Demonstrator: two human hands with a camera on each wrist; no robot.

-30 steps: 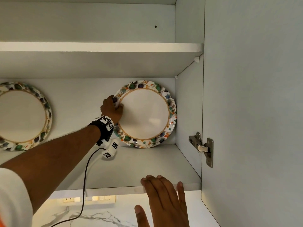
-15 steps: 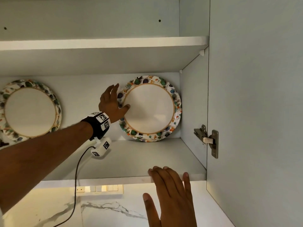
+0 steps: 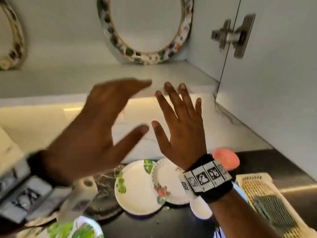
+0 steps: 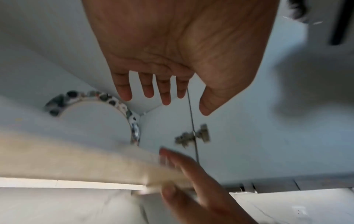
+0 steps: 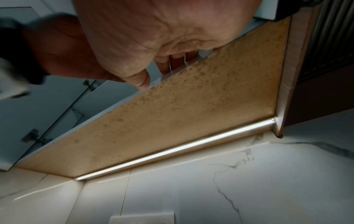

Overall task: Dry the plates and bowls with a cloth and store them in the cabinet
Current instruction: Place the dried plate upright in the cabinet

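Note:
A floral-rimmed plate [image 3: 145, 30] leans upright against the back wall of the cabinet [image 3: 68, 79], on its lower shelf near the right corner. A second such plate [image 3: 10, 36] leans at the far left. My left hand [image 3: 137, 105] hovers in front of the shelf edge, blurred, fingers spread and straight, holding nothing. In the left wrist view the left hand [image 4: 172, 98] shows a bare palm, with the plate [image 4: 95, 118] beyond it. My right hand [image 3: 171, 114] is flat, its straight fingertips at the shelf's front edge.
The open cabinet door [image 3: 274, 83] with its hinge [image 3: 231, 33] stands at the right. On the dark counter below lie several plates [image 3: 137, 186], a pink bowl [image 3: 225, 160], a small white bowl [image 3: 200, 208] and a cream rack [image 3: 267, 203]. A light strip [image 5: 172, 150] runs under the cabinet.
My left hand has let go of the right plate and drawn back out of the cabinet to the shelf front. The head view has dropped, and the counter now shows.

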